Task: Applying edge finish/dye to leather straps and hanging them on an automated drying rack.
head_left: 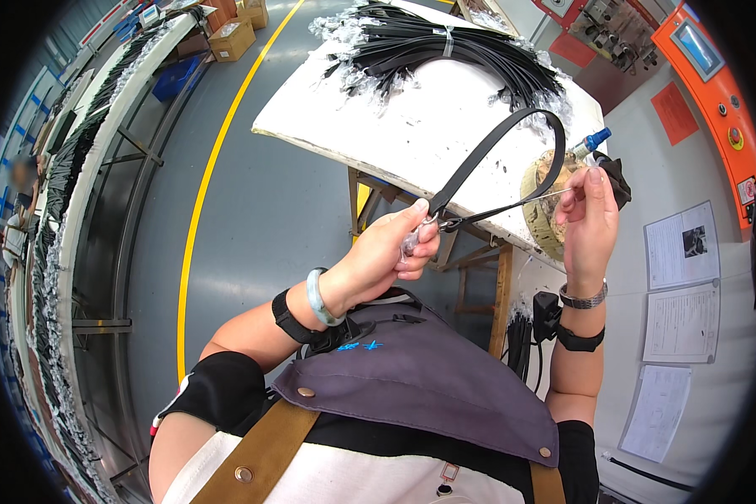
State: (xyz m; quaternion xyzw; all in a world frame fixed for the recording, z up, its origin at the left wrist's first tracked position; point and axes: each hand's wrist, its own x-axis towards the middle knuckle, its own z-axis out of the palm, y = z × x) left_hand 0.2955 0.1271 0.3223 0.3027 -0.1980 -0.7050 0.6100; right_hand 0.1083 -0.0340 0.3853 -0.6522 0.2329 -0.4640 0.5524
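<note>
My left hand (399, 239) is closed around the end of a black strap (479, 161), by its metal hardware and a crumpled clear plastic wrap (410, 244). The strap rises in a loop over the white table's near edge and curves back to a small black end piece (451, 225) beside my left fingers. My right hand (590, 220) is raised, its fingertips pinching a thin pale stick-like tool (551, 195) that points left toward the strap. The tool's exact kind is unclear. Close behind that hand are a round, stained yellowish dish (534, 220) and a blue-capped bottle (596, 139).
On the white table (370, 126) lies a tied bundle of black straps (454, 46) with plastic-wrapped ends. An orange machine panel (706, 92) and posted sheets (682, 244) stand at right. Across the grey floor with its yellow line (195, 218), a long rack (80, 210) holds more straps.
</note>
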